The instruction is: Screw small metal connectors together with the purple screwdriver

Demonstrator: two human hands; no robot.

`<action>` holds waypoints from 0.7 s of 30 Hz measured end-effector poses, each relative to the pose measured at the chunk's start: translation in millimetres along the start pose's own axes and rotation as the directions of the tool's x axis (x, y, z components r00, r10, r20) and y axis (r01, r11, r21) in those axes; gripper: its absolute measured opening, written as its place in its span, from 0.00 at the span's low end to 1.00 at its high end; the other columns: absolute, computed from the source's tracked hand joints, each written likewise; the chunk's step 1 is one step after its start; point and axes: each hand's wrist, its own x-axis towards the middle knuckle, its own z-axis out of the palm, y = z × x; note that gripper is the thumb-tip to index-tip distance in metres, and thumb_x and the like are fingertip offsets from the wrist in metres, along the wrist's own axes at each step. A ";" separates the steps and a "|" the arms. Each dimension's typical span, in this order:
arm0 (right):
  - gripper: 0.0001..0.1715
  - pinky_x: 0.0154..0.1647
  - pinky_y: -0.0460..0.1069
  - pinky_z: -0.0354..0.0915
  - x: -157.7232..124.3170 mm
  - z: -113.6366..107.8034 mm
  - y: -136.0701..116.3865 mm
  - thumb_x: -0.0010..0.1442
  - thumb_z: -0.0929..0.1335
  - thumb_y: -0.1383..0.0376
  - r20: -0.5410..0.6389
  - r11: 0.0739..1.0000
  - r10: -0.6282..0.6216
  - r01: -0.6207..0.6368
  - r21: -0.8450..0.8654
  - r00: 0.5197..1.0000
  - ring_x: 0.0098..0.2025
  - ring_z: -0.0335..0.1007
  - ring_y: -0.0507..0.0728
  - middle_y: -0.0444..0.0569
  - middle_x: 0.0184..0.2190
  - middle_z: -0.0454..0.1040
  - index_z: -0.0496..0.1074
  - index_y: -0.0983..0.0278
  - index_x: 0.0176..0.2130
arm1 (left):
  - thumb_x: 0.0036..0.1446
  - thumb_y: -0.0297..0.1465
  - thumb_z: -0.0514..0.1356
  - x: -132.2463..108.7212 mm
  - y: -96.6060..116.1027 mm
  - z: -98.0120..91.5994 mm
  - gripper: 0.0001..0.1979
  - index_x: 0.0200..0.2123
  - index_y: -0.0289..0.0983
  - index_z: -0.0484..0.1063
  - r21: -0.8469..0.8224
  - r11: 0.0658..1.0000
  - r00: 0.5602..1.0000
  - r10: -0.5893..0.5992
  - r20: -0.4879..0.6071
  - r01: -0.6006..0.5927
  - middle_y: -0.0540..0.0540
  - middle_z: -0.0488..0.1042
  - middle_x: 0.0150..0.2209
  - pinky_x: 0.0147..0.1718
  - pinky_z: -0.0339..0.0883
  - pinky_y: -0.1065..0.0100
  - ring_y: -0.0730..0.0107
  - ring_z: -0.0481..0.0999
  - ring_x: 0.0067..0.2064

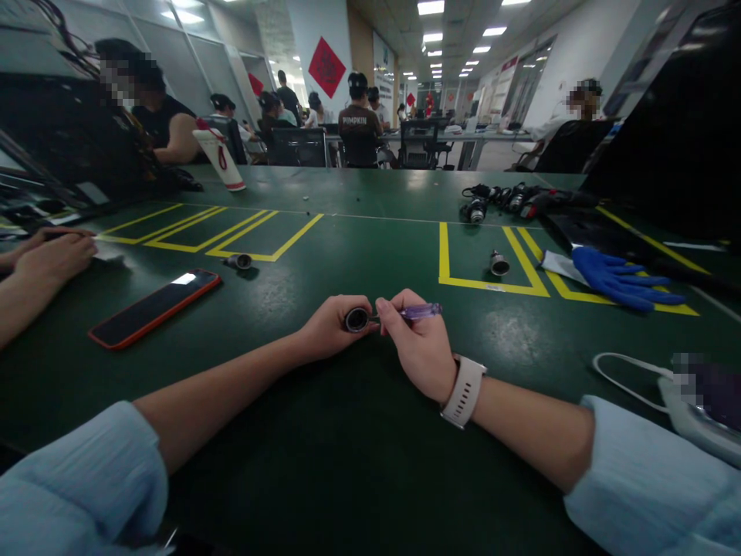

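My left hand [329,328] is closed around a round metal connector [356,319], its dark open end facing me. In my right hand [420,344] is a small screwdriver [421,311] with a clear purple handle, gripped between thumb and fingers. Its thin shaft points left toward the side of the connector; whether the tip touches is too small to tell. Both hands are held close together above the green table [359,463]. A similar metal connector [499,263] stands inside a yellow taped box at the right, and another metal connector [238,262] lies at the left.
A phone in a red case [155,309] lies on the left, near another person's hands [55,255]. To the right are a blue glove [617,278], dark cabled connectors [501,199] and a white device with a cable [695,401]. A white cup [223,161] stands at the far left.
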 end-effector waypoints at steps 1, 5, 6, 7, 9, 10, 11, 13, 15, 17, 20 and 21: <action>0.16 0.26 0.47 0.56 -0.9 0.0 0.2 0.62 0.63 0.61 0.011 0.999 -0.022 0.022 -0.026 1.000 0.23 0.57 0.51 0.39 0.20 0.60 0.62 0.61 0.24 | 0.52 0.33 0.58 0.0 0.5 -0.1 0.09 0.24 0.34 0.66 0.009 1.000 1.000 0.003 -0.001 -0.003 0.52 0.66 0.22 0.24 0.58 0.73 0.76 0.64 0.24; 0.15 0.28 0.48 0.58 -2.0 -0.5 0.5 0.63 0.63 0.61 0.016 0.994 -0.078 0.079 -0.078 0.997 0.26 0.59 0.51 0.41 0.22 0.62 0.63 0.61 0.24 | 0.52 0.34 0.57 0.0 2.6 -0.3 0.10 0.23 0.34 0.65 0.041 0.999 0.999 0.035 -0.006 -0.034 0.52 0.65 0.20 0.22 0.56 0.73 0.76 0.63 0.22; 0.15 0.28 0.48 0.58 -1.9 -0.6 0.1 0.62 0.63 0.61 0.012 0.993 -0.080 0.080 -0.082 0.997 0.26 0.59 0.51 0.41 0.22 0.62 0.63 0.61 0.24 | 0.52 0.34 0.58 -0.1 2.9 -0.3 0.10 0.23 0.34 0.65 0.046 0.998 0.999 0.039 -0.008 -0.038 0.52 0.65 0.20 0.22 0.56 0.73 0.76 0.63 0.22; 0.15 0.28 0.48 0.58 -1.8 -0.8 -0.5 0.62 0.63 0.61 0.007 0.993 -0.080 0.080 -0.086 0.997 0.26 0.59 0.51 0.41 0.22 0.62 0.63 0.61 0.24 | 0.52 0.34 0.58 -0.2 3.1 -0.3 0.11 0.23 0.34 0.65 0.050 0.998 0.999 0.041 -0.014 -0.040 0.52 0.65 0.20 0.22 0.56 0.73 0.76 0.63 0.22; 0.15 0.29 0.48 0.58 -1.8 -1.0 -2.0 0.62 0.63 0.62 0.009 0.992 -0.086 0.086 -0.090 0.996 0.26 0.60 0.52 0.41 0.22 0.62 0.63 0.61 0.24 | 0.52 0.34 0.58 -0.3 3.4 -0.3 0.11 0.23 0.34 0.65 0.058 0.998 0.999 0.038 -0.017 -0.037 0.52 0.64 0.20 0.22 0.55 0.73 0.76 0.63 0.22; 0.15 0.29 0.49 0.58 -1.9 -1.1 -2.6 0.62 0.63 0.62 0.016 0.992 -0.091 0.092 -0.088 0.996 0.27 0.60 0.52 0.41 0.22 0.62 0.63 0.61 0.24 | 0.52 0.34 0.57 -0.3 3.4 -0.3 0.11 0.23 0.34 0.64 0.066 0.997 0.999 0.038 -0.016 -0.037 0.52 0.64 0.19 0.21 0.54 0.73 0.76 0.62 0.22; 0.15 0.30 0.49 0.58 -2.0 -1.0 -3.0 0.62 0.63 0.62 0.026 0.991 -0.097 0.099 -0.087 0.995 0.27 0.60 0.52 0.41 0.22 0.62 0.63 0.61 0.24 | 0.52 0.33 0.57 -0.3 3.4 -0.3 0.11 0.22 0.34 0.64 0.074 0.996 0.999 0.041 -0.013 -0.040 0.53 0.64 0.19 0.21 0.54 0.73 0.76 0.63 0.22; 0.15 0.30 0.49 0.58 -2.5 -0.6 -3.0 0.61 0.64 0.62 0.060 0.990 -0.098 0.103 -0.096 0.993 0.27 0.60 0.52 0.41 0.22 0.62 0.63 0.61 0.24 | 0.52 0.32 0.57 -0.3 3.4 -0.2 0.10 0.22 0.35 0.63 0.094 0.994 0.998 0.061 -0.007 -0.060 0.53 0.64 0.19 0.22 0.54 0.74 0.77 0.63 0.22; 0.14 0.29 0.48 0.57 -2.9 0.4 -2.2 0.61 0.64 0.62 0.072 0.989 -0.080 0.088 -0.120 0.994 0.26 0.60 0.52 0.41 0.22 0.63 0.63 0.61 0.24 | 0.51 0.30 0.56 -0.3 3.1 -0.1 0.09 0.21 0.35 0.62 0.115 0.989 0.996 0.092 0.002 -0.092 0.53 0.64 0.19 0.22 0.54 0.74 0.77 0.63 0.21; 0.14 0.29 0.48 0.57 -3.2 1.4 -1.3 0.61 0.64 0.62 0.056 0.988 -0.061 0.068 -0.141 0.997 0.26 0.60 0.52 0.41 0.22 0.63 0.64 0.61 0.24 | 0.52 0.29 0.56 -0.5 2.6 0.0 0.09 0.21 0.35 0.63 0.135 0.984 0.993 0.113 0.019 -0.114 0.53 0.64 0.19 0.23 0.55 0.74 0.77 0.64 0.21; 0.14 0.28 0.48 0.56 -2.5 1.7 -1.4 0.60 0.64 0.62 0.040 0.992 -0.022 0.027 -0.120 0.999 0.26 0.60 0.52 0.41 0.21 0.63 0.64 0.62 0.23 | 0.52 0.28 0.56 -1.0 2.3 0.0 0.08 0.22 0.34 0.65 0.139 0.979 0.989 0.140 0.053 -0.146 0.52 0.67 0.20 0.24 0.57 0.73 0.76 0.66 0.22; 0.15 0.28 0.48 0.56 -1.7 1.5 -1.4 0.60 0.65 0.62 0.040 0.997 0.003 0.000 -0.081 0.999 0.25 0.59 0.52 0.41 0.21 0.63 0.64 0.62 0.23 | 0.53 0.28 0.56 -1.1 2.5 -0.1 0.07 0.24 0.34 0.66 0.131 0.978 0.986 0.157 0.061 -0.163 0.52 0.68 0.21 0.25 0.58 0.73 0.76 0.67 0.23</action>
